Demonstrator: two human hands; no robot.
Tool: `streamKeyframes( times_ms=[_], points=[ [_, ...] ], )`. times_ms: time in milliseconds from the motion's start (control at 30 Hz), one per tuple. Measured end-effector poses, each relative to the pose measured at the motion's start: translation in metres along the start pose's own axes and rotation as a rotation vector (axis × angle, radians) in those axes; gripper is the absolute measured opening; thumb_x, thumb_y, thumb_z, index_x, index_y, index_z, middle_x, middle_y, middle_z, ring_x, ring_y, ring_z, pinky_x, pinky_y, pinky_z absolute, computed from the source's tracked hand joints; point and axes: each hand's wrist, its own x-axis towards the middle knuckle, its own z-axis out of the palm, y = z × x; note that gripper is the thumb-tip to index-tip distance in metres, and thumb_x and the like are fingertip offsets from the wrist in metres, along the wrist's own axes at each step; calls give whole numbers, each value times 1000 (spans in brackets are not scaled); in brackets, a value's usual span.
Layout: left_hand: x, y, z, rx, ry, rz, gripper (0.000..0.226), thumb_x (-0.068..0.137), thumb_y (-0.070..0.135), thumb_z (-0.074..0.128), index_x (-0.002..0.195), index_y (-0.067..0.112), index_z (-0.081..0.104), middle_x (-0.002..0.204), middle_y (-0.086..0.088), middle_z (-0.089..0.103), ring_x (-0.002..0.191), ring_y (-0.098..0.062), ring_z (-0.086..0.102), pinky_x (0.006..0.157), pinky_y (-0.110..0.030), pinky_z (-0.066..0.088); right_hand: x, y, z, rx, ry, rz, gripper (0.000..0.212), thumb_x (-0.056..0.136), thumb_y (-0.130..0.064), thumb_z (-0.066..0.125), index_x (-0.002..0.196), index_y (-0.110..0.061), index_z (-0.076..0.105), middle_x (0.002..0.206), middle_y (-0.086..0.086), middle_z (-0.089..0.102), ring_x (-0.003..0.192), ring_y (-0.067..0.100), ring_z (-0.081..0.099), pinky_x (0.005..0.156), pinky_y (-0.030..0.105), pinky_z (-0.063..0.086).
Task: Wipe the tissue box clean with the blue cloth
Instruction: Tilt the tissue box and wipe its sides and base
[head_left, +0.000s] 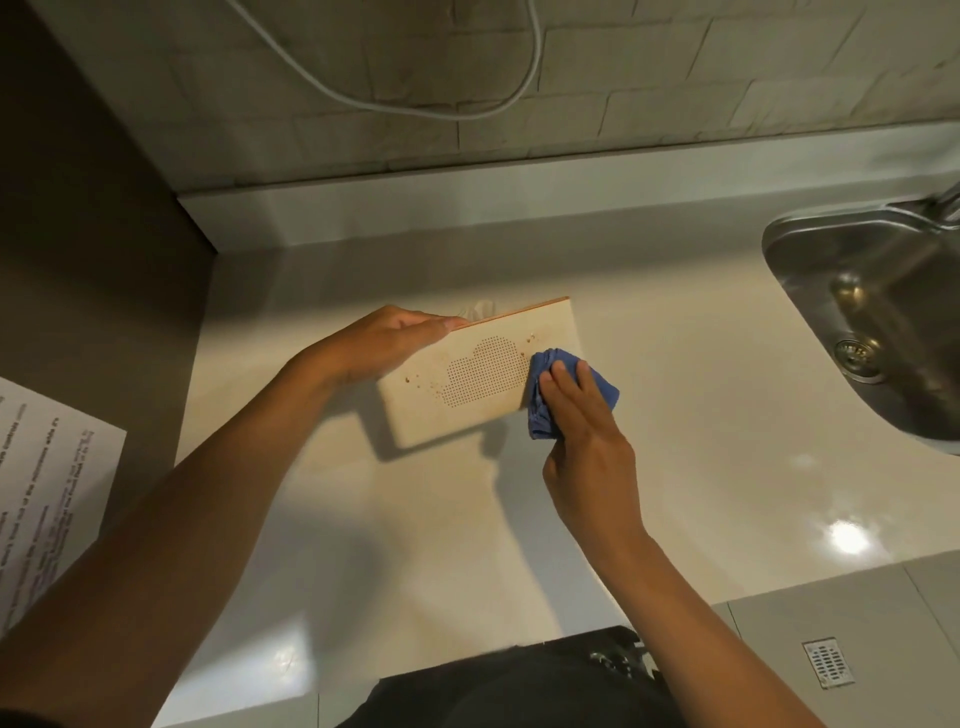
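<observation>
Could not make out the fingers of the left hand (382, 343) beyond the top edge of the tissue box (483, 371); only the thumb showed, laid along that edge, curled over and gripping. Partly hid the box's right end under the blue cloth (571, 395), bunched beneath the right hand (587, 436), with straight fingers (558, 382) pressed flat on the wad, thumb hidden below. Glimpsed a tuft of white tissue (480, 310) just past the left thumb tip, blurred. Cut off at the frame edge: the steel sink (872, 312) well right of the cloth hand, its tap barely seen; the printed sheet (47, 478) far left of the gripping hand; the white cable (431, 106) looping on the tiled wall beyond both hands.

Counted one box, one cloth, two hands, one sink, one sheet, one floor drain grille (827, 662) low and right of the right forearm. Saw one dotted cloud-shaped patch on the box face between the two hands, plus several small brown specks around it.

Could not read the sheet's lines of print: too skewed and blurred. Found no legible brand on the box.

Stood the box on the pale countertop (675, 415), tilted on its long lower edge.
</observation>
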Motion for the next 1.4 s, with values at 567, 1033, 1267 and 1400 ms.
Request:
streamKeyframes(
  times_ms=[567,1033,1267,1400],
  points=[
    [7,-9,-3,-47,15,-14,54,76,70,57,120,42,73,118,12,75,113,-8,69,102,-31,48,45,-3,4,26,64,46,60,73,21,64,129,2,57,138,15,52,133,34,41,103,38,41],
    [4,-8,-2,-27,20,-65,41,79,73,55,109,54,74,110,12,78,107,-13,72,107,-40,48,64,-10,9,51,68,75,59,76,17,64,132,-1,55,141,15,49,135,33,39,103,48,43],
    [0,-3,0,-75,3,-107,57,85,82,29,115,57,71,115,16,76,110,-13,70,114,-40,39,16,-17,17,39,-8,-96,65,66,26,64,126,0,61,134,15,55,127,34,50,103,44,43],
    [-2,-2,2,-126,-12,-123,66,80,88,25,113,56,72,124,21,71,119,-5,65,121,-41,29,52,2,0,12,93,88,66,68,25,52,128,0,58,135,16,55,129,34,47,100,47,46]
  ],
)
